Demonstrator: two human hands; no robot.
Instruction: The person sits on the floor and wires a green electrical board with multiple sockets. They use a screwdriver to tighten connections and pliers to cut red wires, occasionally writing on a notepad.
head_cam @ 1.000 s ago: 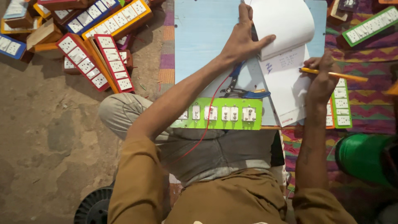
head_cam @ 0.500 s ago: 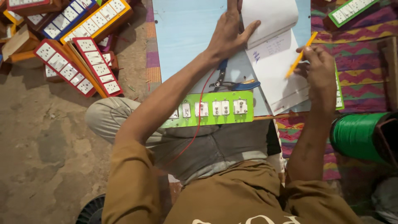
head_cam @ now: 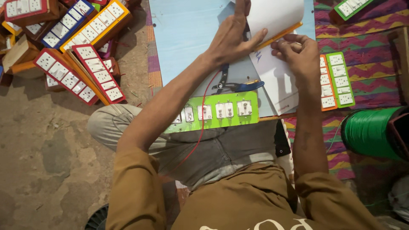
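- The notebook (head_cam: pixel 272 64) lies open at the far end of the pale blue tabletop (head_cam: pixel 183 30), one white page curling up at the top.
- The left hand (head_cam: pixel 232 38) lies flat on it, fingers spread wide and gripping nothing, thumb touching the yellow pencil (head_cam: pixel 279 36).
- The right hand (head_cam: pixel 298 53) sits just beside it with fingers curled in at the pencil's end; whether they actually pinch it, I cannot tell.
- Just below the left wrist lie blue-handled pliers (head_cam: pixel 238 85).
- Nearer the person, a green switch panel (head_cam: pixel 217 113) spans the tabletop's edge, with a thin red wire (head_cam: pixel 200 136) trailing over it onto the lap.
- On the right, a green and orange panel (head_cam: pixel 336 81) lies on the striped mat, with a green wire spool (head_cam: pixel 368 132) close by.
- On the left, red, blue and yellow panels (head_cam: pixel 81 55) are piled on the floor.
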